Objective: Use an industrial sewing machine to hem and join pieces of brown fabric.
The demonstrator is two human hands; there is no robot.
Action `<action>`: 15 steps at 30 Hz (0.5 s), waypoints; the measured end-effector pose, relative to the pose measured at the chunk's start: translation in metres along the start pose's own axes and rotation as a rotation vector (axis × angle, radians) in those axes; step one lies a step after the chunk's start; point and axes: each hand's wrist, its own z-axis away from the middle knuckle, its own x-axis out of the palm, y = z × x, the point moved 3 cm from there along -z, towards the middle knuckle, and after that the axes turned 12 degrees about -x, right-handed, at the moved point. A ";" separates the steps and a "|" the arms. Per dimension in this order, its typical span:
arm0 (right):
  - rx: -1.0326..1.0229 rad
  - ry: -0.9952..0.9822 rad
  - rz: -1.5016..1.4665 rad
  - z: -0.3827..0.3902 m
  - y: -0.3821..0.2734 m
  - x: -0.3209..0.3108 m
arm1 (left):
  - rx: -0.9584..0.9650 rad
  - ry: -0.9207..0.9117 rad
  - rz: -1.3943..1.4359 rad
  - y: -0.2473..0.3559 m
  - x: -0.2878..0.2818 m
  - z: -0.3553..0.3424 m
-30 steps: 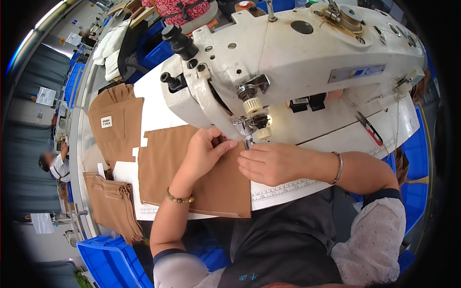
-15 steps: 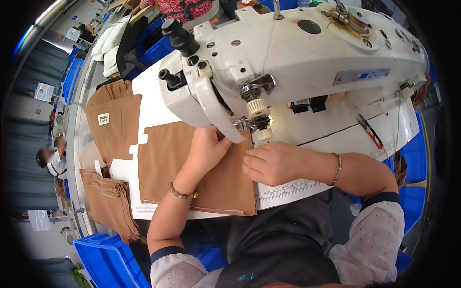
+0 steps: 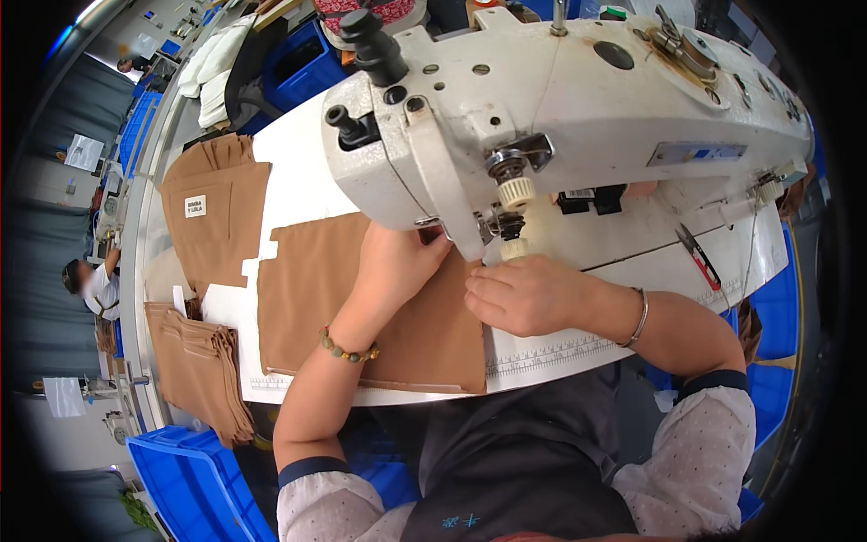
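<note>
A brown fabric panel [image 3: 312, 298] lies flat on the white sewing table, its right-hand edge running up beneath the head of a white sewing machine [image 3: 578, 117]. Curled on the panel just left of the needle area is my left hand [image 3: 397, 264], thumb and fingers drawn together at the cloth; the machine head covers part of its fingertips. My right hand [image 3: 524, 294] pinches the panel's right edge, close below the presser area. The needle and presser foot are mostly hidden behind the machine's white guard arm [image 3: 447, 181].
Brown pocketed pieces with a white label [image 3: 212, 235] lie at the left, above a stack of folded brown pieces [image 3: 199, 361]. Red-handled thread snips [image 3: 700, 257] rest at the right. A blue bin [image 3: 194, 479] stands lower left. Another person [image 3: 95, 285] is far left.
The view has shifted slightly, so the machine appears further right. Both hands stay at the panel near the needle area, the left one now a bit further under the machine head.
</note>
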 end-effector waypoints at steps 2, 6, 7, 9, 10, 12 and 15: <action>-0.004 0.015 0.034 0.000 0.003 -0.002 | -0.023 -0.020 -0.045 0.008 -0.001 -0.001; 0.022 -0.019 0.010 -0.001 0.005 -0.005 | -0.014 -0.030 -0.043 0.002 0.000 -0.007; 0.027 -0.029 0.007 0.000 0.006 -0.004 | -0.006 -0.037 -0.047 0.001 0.002 -0.009; 0.030 -0.041 0.005 0.000 0.006 -0.004 | 0.004 -0.040 -0.049 -0.001 0.003 -0.010; 0.033 -0.039 0.017 0.000 0.006 -0.005 | -0.006 -0.048 -0.021 -0.002 0.004 -0.010; 0.037 -0.040 0.030 0.001 0.005 -0.006 | -0.016 -0.057 0.009 -0.002 0.007 -0.011; 0.036 -0.018 0.038 0.000 0.004 -0.006 | 0.007 -0.053 0.005 -0.005 0.008 -0.012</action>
